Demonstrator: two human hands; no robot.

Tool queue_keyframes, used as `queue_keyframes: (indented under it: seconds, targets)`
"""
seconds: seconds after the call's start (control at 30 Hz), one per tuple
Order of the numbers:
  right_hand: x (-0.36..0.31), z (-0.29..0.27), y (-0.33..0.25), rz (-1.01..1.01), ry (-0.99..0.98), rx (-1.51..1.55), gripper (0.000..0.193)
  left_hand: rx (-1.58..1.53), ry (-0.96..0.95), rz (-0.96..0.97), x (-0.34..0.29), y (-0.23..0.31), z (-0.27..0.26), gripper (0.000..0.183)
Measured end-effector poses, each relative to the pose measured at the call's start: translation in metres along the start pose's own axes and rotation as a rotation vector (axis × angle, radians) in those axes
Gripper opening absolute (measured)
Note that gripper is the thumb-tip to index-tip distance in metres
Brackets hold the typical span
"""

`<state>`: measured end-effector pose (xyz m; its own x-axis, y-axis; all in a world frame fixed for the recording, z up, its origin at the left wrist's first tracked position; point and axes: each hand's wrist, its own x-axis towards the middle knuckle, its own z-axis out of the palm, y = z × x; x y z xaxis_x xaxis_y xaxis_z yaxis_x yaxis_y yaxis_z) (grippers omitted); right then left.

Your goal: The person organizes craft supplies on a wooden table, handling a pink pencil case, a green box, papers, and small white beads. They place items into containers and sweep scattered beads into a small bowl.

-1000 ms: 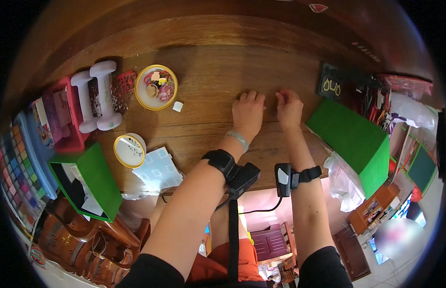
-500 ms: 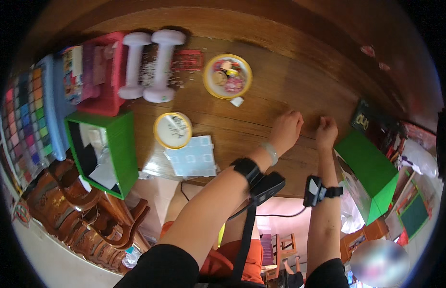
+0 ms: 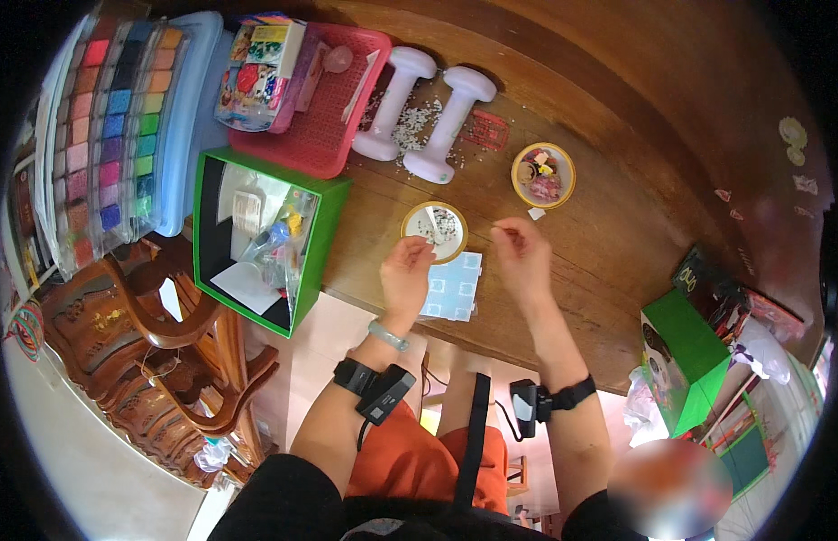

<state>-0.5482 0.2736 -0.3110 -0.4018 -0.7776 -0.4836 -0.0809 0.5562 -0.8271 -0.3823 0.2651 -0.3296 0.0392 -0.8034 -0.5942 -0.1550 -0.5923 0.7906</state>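
Both hands half-curled, I can't tell if holding anything: left hand [image 3: 406, 274] just near-left of round white yellow-rimmed bowl [image 3: 466, 231]; right hand [image 3: 527, 263] farther right. Knuckle bump could tip bowl, scatter tiny dark-and-pale bits [image 3: 448, 223].

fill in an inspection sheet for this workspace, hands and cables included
Surface: brown wooden table, small white bits scattered around two lilac dumbbells.
Things at hand: round white bowl with yellow rim, holding small dark and white pieces; light-blue patterned flat sheet on its near side.
Clutter: red plastic basket, open green box, second yellow-rimmed white bowl of mixed trinkets.
Hands: left hand at the first bowl's near rim, right hand over the table; grip unclear on both.
Cables: thin black cord by the right forearm's black device.
Surroundings: carved brown wooden chair, left.
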Motion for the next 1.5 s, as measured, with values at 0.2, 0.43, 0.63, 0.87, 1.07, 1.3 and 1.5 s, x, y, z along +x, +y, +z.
queue_keyframes:
  seconds: [0.2,0.43,0.63,0.87,1.07,1.3,1.5]
  targets:
    - [-0.006,0.055,0.013,-0.194,-0.12,-0.269,0.012,0.185,-0.01,0.001,0.009,0.003,-0.02,0.012]
    - [-0.005,0.052,0.001,0.076,-0.157,-0.387,0.02,0.472,0.062,0.198,0.016,0.005,-0.032,0.035]
    - [-0.012,0.051,0.03,0.089,0.13,-0.214,0.032,0.555,0.011,0.133,0.029,-0.005,-0.036,0.041]
    - [-0.069,0.032,0.076,0.365,0.156,-0.526,0.065,0.354,0.201,0.142,0.035,-0.025,-0.079,0.04]
    - [-0.106,0.079,0.089,0.352,0.162,-0.669,0.082,0.18,0.193,0.012,0.03,-0.055,-0.11,0.043]
    - [-0.111,0.067,0.119,0.449,0.067,-0.257,0.054,-0.006,0.213,-0.168,0.021,-0.044,-0.108,0.047]
    - [-0.107,-0.068,0.136,0.336,0.061,-0.072,0.054,-0.038,0.252,-0.215,0.014,-0.047,-0.112,0.046]
